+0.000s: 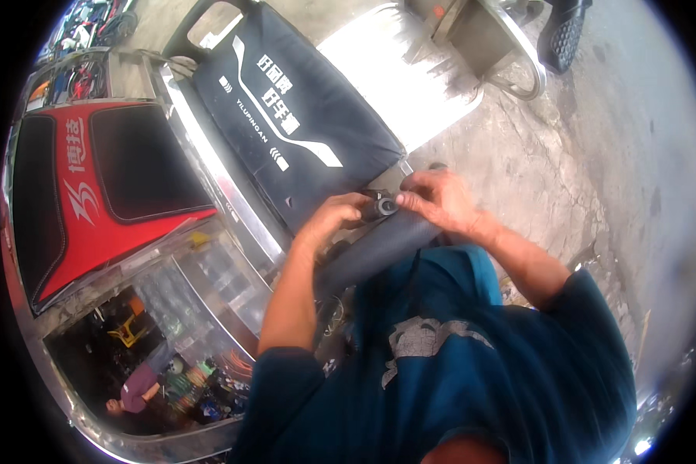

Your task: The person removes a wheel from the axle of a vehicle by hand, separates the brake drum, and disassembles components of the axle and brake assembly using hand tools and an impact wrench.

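Just past the front corner of a black padded seat [325, 116], my two hands come close together. My left hand [336, 218] is closed around a small black cylindrical part [385, 206] with a ring-shaped end. My right hand [445, 203] has its thumb bent against its fingers in a pinch beside that ring end. What lies inside this pinch is too small to make out. A thick dark grey padded roll [383, 249] lies right under both hands, in front of my blue shirt.
At the left are a red and black padded panel [73, 185] and a shiny metal rail [216, 170]. A bright white panel [402, 69] and a curved metal frame [533, 73] stand beyond the seat. Another person in a purple top [138, 390] is at lower left; a dark boot [562, 42] shows top right.
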Demonstrator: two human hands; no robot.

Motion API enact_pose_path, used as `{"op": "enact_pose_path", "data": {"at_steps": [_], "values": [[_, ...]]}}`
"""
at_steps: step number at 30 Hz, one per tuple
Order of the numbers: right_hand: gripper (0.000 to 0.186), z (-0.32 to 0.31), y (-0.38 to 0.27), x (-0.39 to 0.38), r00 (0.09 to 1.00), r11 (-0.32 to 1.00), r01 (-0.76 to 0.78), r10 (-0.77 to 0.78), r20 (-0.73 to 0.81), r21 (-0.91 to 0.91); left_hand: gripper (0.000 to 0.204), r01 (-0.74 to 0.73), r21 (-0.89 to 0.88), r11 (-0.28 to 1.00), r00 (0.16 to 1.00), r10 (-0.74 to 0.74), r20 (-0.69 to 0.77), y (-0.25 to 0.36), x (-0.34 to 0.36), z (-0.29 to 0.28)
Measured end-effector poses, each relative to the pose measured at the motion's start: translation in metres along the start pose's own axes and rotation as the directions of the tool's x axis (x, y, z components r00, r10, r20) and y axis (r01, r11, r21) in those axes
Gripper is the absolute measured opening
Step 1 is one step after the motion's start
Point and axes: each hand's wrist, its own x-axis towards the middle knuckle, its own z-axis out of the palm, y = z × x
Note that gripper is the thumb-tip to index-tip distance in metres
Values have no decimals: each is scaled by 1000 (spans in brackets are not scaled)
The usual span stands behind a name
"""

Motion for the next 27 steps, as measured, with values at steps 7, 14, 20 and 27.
{"op": "enact_pose_path", "data": {"at_steps": [7, 14, 20, 27], "values": [[27, -7, -37, 18, 884, 907, 299, -147, 443, -296, 53, -99, 234, 967, 995, 101, 4, -15, -8, 18], [30, 22, -35, 11, 838, 744, 536, -407, 364, -400, 53, -171, 327, 929, 982, 188, -19, -15, -14, 10], [28, 15, -53, 32, 808, 854, 320, -19, 589, -411, 59, -108, 494, 863, 960, 219, -172, -14, -21, 20], [27, 16, -37, 46, 711, 822, 509, -234, 663, -256, 52, -133, 637, 759, 949, 282, -138, -33, -7, 17]]}}
